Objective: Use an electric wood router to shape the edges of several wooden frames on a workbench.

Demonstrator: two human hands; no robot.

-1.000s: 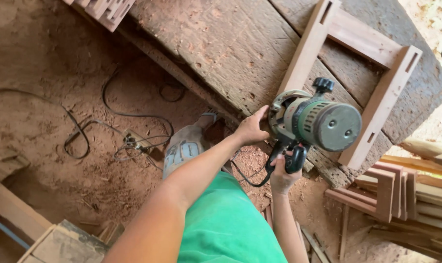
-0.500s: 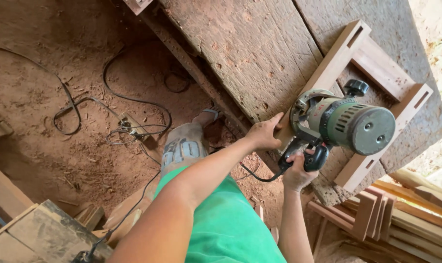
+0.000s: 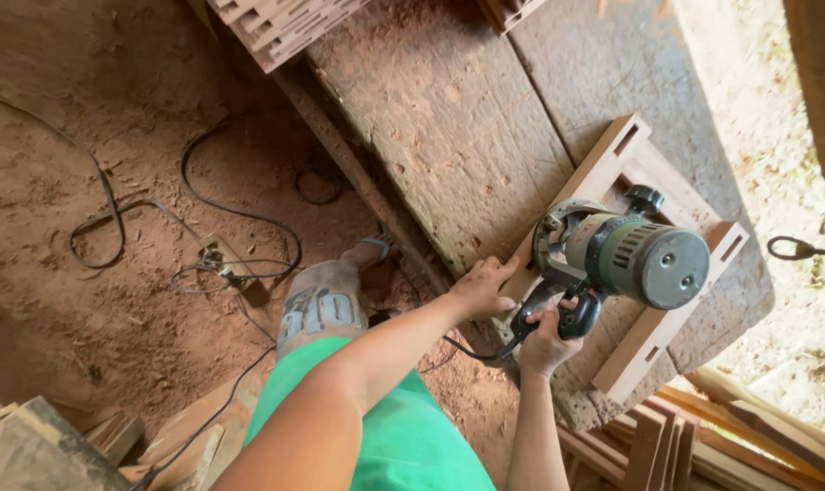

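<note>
**Router on the frame, one pass in hand**

Router work is the step here, by my reading: the grey-green, drum-shaped electric router (image 3: 629,257) sits on the near rail of the rectangular pale wooden frame (image 3: 612,164), which lies flat on the rough, dust-covered plank bench (image 3: 449,127).

Going left to right: one black power cable (image 3: 240,214) loops over the red sawdust floor (image 3: 85,300). The left hand (image 3: 483,287) lies flat beside the router, its fingers (image 3: 503,267) spread and pressed on the frame's rail, clamped on nothing. The right hand (image 3: 547,341) has its fingers wrapped tight round the router's black handle (image 3: 567,318). At the far right, a stack of thin wooden strips (image 3: 703,445) lies below the bench edge.

Any further cut would likely call for steady downward pressure from the left hand and a level base, since the rail is narrow and the router could tip off it.

Count: one router, one frame, one cable, two hands; strips too overlapped to count.
</note>
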